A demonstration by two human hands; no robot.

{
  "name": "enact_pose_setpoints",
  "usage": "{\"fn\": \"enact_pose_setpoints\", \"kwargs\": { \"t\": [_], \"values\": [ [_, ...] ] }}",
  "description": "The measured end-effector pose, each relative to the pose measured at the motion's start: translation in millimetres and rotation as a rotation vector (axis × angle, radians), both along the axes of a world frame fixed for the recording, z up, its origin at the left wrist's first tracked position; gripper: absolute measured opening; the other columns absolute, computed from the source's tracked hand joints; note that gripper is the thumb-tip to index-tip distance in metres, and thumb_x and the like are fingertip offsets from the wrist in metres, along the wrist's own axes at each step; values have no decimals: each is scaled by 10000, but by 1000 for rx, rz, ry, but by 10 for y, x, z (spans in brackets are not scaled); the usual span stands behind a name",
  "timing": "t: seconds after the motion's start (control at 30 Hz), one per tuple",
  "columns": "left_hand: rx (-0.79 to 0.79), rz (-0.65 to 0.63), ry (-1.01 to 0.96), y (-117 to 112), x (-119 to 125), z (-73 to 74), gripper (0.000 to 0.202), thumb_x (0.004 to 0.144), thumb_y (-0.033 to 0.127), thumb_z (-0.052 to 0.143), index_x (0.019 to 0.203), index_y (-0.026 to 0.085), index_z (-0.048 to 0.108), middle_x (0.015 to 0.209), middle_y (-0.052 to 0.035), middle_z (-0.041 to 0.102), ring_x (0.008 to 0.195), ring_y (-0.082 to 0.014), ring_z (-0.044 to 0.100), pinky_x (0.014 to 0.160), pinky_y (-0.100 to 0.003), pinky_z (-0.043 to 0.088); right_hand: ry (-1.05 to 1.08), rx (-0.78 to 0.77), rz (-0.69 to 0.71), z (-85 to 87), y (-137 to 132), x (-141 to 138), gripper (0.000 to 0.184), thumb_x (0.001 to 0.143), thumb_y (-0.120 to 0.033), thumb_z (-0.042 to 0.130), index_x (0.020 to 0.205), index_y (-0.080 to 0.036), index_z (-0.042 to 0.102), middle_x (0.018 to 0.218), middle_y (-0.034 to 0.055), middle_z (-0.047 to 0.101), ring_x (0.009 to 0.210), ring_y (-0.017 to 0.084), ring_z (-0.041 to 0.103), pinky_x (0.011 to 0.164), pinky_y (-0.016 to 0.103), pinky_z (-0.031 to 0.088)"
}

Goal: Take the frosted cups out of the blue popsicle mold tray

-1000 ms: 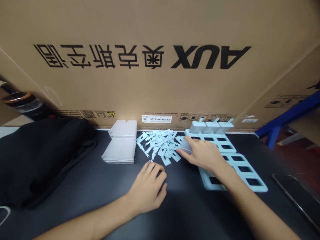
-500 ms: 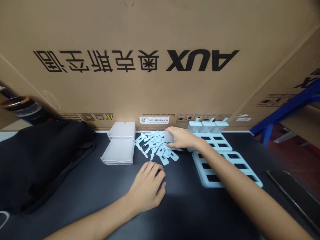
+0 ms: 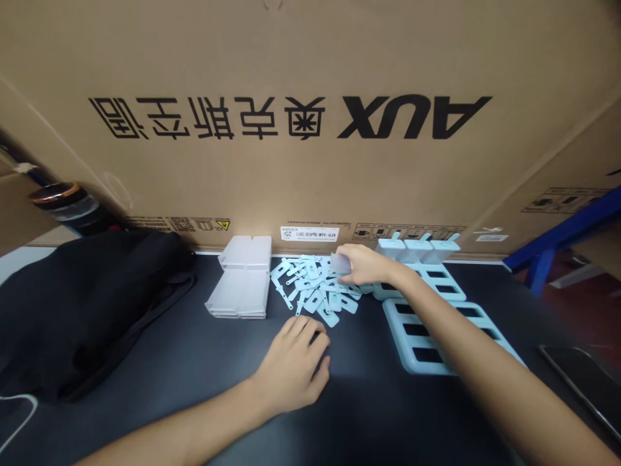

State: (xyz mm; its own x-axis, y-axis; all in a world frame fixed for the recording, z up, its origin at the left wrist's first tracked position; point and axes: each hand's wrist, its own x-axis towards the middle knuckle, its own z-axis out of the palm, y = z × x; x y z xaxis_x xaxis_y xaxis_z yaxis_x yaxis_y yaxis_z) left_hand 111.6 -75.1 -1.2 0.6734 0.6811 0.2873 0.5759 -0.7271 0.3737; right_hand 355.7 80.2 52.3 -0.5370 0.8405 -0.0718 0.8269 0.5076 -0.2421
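Observation:
My right hand [image 3: 361, 265] reaches over a heap of several pale blue plastic sticks [image 3: 315, 288] and is closed on a small translucent plastic piece [image 3: 340, 263]. My left hand [image 3: 295, 366] rests palm down on the dark table [image 3: 194, 362] just in front of the heap, fingers loosely curled, holding nothing. To the right lie two pale blue slotted mould trays [image 3: 453, 336]; the far tray has three capped moulds [image 3: 418, 248] standing in its back row. A stack of translucent lids [image 3: 241, 286] sits left of the heap.
A big cardboard box [image 3: 310, 116] printed AUX stands as a wall along the table's back. A black bag [image 3: 77, 304] covers the left side. A dark phone [image 3: 585, 382] lies at the right edge. A blue metal frame [image 3: 557, 239] shows at right.
My right hand moved left from the mould tray to above the heap of sticks, carrying the translucent piece. My left hand stayed where it was.

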Motion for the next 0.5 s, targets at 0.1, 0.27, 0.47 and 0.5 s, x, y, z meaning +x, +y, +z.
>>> {"fn": "enact_pose_setpoints", "kwargs": {
  "t": [0.1,0.27,0.47,0.5],
  "values": [
    [5,3,-9,7,8,11,163,900,218,563,1059,182,576,1152,-101,594,1092,-275,527,955,-458,476,-8,19,-35,-24,17,-2,328,730,-395,719,940,-179,589,957,94,643,910,252,621,761,357,461],
    [-6,8,-3,10,7,17,151,905,228,560,1048,185,580,1155,-105,596,1095,-282,533,961,-469,479,-3,15,-75,-109,68,-4,226,741,-295,642,934,-193,583,863,69,649,823,235,624,669,340,432],
    [10,4,-42,3,9,12,177,904,219,561,1076,182,583,1177,-113,605,1110,-283,549,962,-469,491,5,110,-93,1,-26,-3,222,743,-180,572,964,-192,578,943,83,659,856,230,600,694,333,414],
    [30,3,-68,5,2,30,190,912,221,557,1095,179,581,1191,-119,606,1115,-280,553,961,-465,494,22,173,-70,56,-84,-14,211,779,-184,556,988,-196,581,986,86,658,900,235,589,727,338,418]
  ]
}}
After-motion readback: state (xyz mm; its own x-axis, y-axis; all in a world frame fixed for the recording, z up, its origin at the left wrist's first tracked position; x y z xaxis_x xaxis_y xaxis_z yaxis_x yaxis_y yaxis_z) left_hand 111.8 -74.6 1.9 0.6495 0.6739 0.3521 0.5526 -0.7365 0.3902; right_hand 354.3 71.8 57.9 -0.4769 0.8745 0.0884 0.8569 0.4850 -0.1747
